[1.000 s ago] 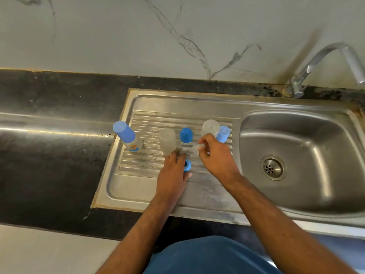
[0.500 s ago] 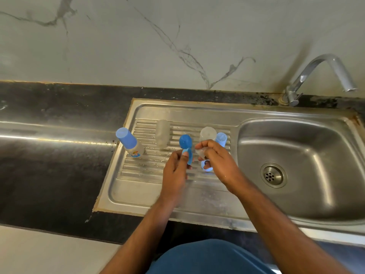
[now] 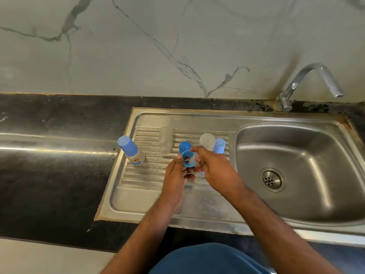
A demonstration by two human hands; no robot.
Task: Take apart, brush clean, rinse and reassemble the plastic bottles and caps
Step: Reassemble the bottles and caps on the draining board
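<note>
In front of me a pale marble wall (image 3: 177, 46) with dark grey veins rises behind the black stone tabletop (image 3: 49, 175), which catches a long streak of light. A steel sink (image 3: 296, 224) with a ribbed drainboard is set into it, its chrome tap (image 3: 308, 82) curving over the basin (image 3: 316, 165).

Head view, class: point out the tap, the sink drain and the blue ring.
tap (image 3: 316, 75), head view, on the curved spout.
sink drain (image 3: 272, 179), head view, on the strainer's middle.
blue ring (image 3: 185, 164), head view, on its lower rim.
</note>
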